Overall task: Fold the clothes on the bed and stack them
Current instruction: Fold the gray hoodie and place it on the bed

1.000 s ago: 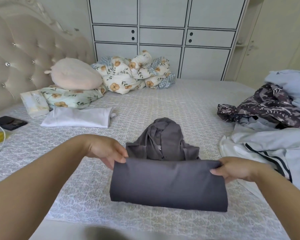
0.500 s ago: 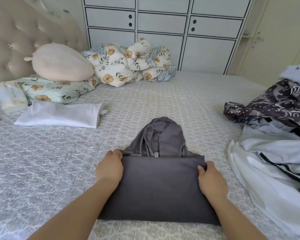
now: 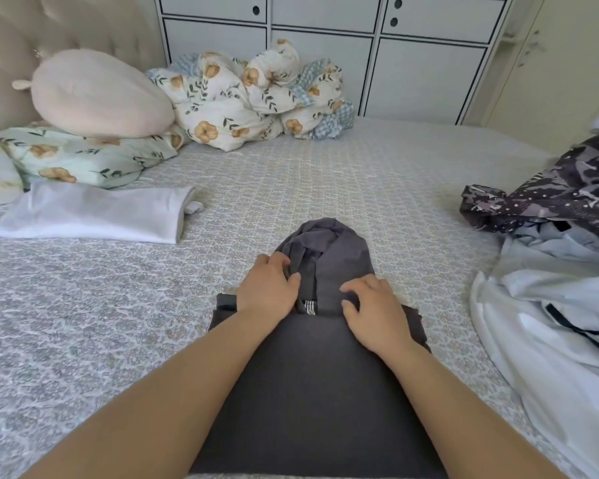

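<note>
Your left hand (image 3: 267, 292) and right hand (image 3: 374, 311), fingers curled, grip the hood (image 3: 329, 250) just above them, mid-frame; folded body runs toward you.

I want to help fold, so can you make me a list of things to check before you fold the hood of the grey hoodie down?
1. Body of the grey hoodie folded into a flat block: ok.
2. Hood sticking out past the fold, ready to flip: ok.
3. Left hand on the hood's base: ok.
4. Right hand on the hood's base: ok.
5. Whether the fingers really pinch the cloth: cannot tell.
6. Somewhere to stack it, the folded white shirt lying flat to the left: ok.
</note>
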